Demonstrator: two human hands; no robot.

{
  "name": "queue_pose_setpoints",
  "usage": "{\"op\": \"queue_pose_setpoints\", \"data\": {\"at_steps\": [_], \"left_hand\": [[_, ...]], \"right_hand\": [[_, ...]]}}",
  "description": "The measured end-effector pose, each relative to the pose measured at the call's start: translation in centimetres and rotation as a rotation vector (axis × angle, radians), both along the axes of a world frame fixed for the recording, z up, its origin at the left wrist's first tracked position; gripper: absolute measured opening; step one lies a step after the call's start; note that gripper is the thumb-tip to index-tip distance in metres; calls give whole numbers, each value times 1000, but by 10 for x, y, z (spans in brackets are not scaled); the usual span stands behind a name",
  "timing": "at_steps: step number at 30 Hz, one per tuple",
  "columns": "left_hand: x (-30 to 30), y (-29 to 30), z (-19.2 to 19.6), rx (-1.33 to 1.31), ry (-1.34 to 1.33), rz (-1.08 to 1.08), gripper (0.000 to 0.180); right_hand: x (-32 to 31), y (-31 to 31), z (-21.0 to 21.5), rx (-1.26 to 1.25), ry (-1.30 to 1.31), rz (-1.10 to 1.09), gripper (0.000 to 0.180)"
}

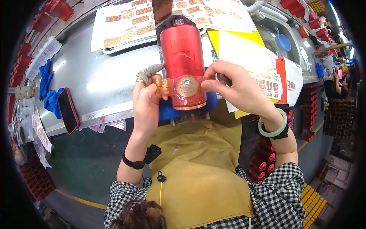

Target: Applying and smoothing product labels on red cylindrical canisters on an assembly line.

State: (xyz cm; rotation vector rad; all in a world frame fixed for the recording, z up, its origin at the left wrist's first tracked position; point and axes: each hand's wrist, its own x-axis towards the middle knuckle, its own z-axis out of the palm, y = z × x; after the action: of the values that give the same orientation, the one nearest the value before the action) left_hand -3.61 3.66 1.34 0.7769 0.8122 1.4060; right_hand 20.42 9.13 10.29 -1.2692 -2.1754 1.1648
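Observation:
A glossy red cylinder, shaped like a bottle, lies toward me on a blue cloth-like pad, its far end against a dark metal holder. Across its near part stretches a clear decal film with a round gold emblem and gold print at its left end. My left hand is closed on that left end; a grey wrapping covers one of its fingers. At the film's right edge, my right hand pinches with thumb and forefinger. A small dark object, its kind unclear, shows within the right hand.
Sheets of gold decals lie behind the cylinder on the metal table. More printed sheets and a yellow folder are at right. A phone and blue gloves sit left. A blue bowl stands far right.

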Motion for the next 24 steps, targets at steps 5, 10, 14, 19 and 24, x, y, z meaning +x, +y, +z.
{"op": "queue_pose_setpoints", "data": {"at_steps": [5,10,14,19,24], "left_hand": [[9,-3,9,-4,22,25,43],[1,-2,10,-34,147,-22,43],[-7,-3,6,-26,107,-64,42],[-9,-4,6,-40,97,-73,45],[-13,-4,9,-78,77,-111,40]], "right_hand": [[15,7,-22,-179,89,-14,24],[16,6,-22,-151,147,-5,24],[12,3,-9,-147,117,-17,24],[9,0,-14,-176,93,-82,20],[9,1,-17,-158,79,-83,20]]}}
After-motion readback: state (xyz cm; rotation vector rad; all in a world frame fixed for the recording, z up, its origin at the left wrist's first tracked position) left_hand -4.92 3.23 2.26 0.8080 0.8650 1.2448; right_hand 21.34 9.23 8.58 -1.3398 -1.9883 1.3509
